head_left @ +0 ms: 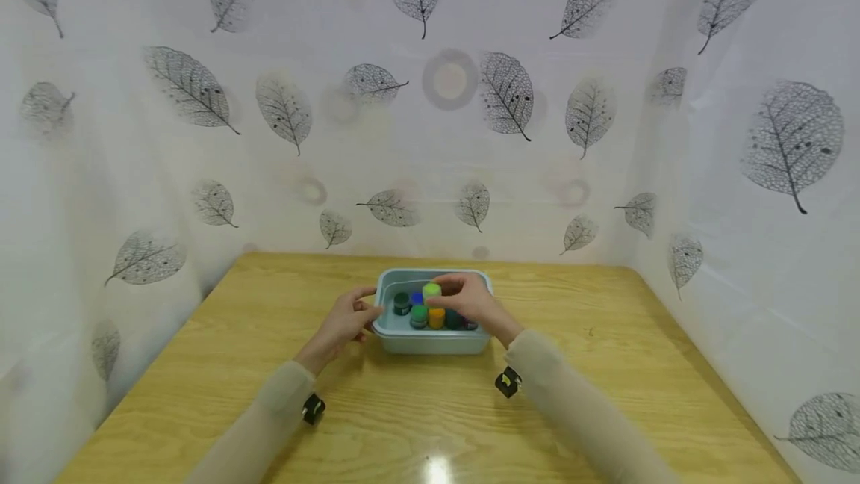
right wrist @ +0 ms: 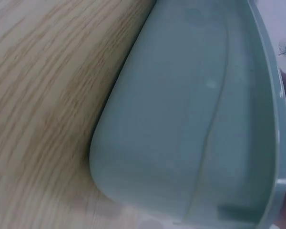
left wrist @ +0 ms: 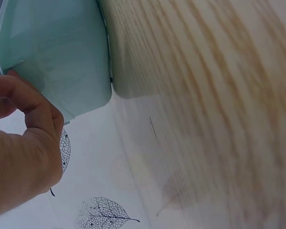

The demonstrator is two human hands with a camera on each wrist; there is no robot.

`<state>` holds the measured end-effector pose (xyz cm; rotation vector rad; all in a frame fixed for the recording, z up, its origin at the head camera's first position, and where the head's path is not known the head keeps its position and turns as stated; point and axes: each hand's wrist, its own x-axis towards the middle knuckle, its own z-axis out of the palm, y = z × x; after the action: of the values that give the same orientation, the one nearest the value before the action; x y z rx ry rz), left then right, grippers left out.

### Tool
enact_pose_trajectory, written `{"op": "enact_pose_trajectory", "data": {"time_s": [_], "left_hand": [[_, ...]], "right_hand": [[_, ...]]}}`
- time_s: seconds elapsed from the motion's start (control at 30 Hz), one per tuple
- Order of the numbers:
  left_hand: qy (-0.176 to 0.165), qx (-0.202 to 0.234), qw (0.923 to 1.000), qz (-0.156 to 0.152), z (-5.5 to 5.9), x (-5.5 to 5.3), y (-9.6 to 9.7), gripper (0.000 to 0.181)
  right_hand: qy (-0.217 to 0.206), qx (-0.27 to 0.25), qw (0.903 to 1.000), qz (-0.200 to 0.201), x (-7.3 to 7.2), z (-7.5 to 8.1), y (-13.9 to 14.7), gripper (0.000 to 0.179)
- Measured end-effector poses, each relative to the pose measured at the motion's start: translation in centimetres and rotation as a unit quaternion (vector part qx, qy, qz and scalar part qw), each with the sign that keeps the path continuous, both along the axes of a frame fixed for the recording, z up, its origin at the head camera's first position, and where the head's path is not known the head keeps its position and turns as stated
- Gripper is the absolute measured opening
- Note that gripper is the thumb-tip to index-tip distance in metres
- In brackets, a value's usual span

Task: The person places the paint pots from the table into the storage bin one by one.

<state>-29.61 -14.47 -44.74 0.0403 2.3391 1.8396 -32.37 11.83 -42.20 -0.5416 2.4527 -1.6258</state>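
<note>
A pale blue-green plastic tub (head_left: 430,344) stands on the wooden table, with several small paint jars inside. My left hand (head_left: 344,322) holds the tub's left rim; in the left wrist view, curled fingers (left wrist: 26,98) press against its outer wall. Over the tub, my right hand (head_left: 470,299) pinches a small jar with a light green lid (head_left: 432,290) between thumb and fingers. Below and around it sit a green-lidded jar (head_left: 419,314), an orange jar (head_left: 437,318), a dark jar (head_left: 402,304) and a blue one (head_left: 417,298). The right wrist view shows mostly the tub's outer wall (right wrist: 171,109).
The wooden table (head_left: 605,364) extends on both sides of the tub. A whitish curtain (head_left: 430,155) printed with grey leaves hangs behind the table and along its sides. Black wrist cameras (head_left: 508,382) sit at both sleeves.
</note>
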Motion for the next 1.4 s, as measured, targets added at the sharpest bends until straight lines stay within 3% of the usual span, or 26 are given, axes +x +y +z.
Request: {"op": "enact_pose_trajectory", "data": {"time_s": [0.17,0.33,0.5,0.57,0.83,1.2,1.4], "left_hand": [[0.005,0.003,1.0000,0.003,0.0,0.0,-0.1,0.052],[0.001,-0.001,1.0000,0.009,0.0,0.0,-0.2,0.053],[-0.005,-0.004,0.9999,0.009,0.0,0.2,-0.1,0.052],[-0.008,-0.005,0.9999,0.006,0.4,0.5,0.1,0.052],[-0.008,0.002,0.9999,0.011,-0.4,0.2,0.0,0.052],[-0.001,0.005,1.0000,0.002,0.3,0.5,0.0,0.055],[0.007,0.004,1.0000,0.001,0.3,0.3,0.1,0.054]], "right_hand": [[0.008,0.038,0.9992,-0.003,0.0,-0.2,-1.1,0.040],[-0.006,0.035,0.9994,0.006,-0.4,-0.4,-2.0,0.040],[0.006,0.057,0.9980,0.025,-0.8,-0.9,-2.9,0.038],[0.019,0.075,0.9966,0.030,-1.1,-1.1,-3.3,0.037],[0.063,0.133,0.9878,0.049,-1.5,-1.6,-4.5,0.039],[0.075,0.172,0.9781,0.090,-1.8,-1.4,-5.7,0.039],[0.066,0.184,0.9764,0.091,-2.2,-1.6,-5.9,0.040]]}}
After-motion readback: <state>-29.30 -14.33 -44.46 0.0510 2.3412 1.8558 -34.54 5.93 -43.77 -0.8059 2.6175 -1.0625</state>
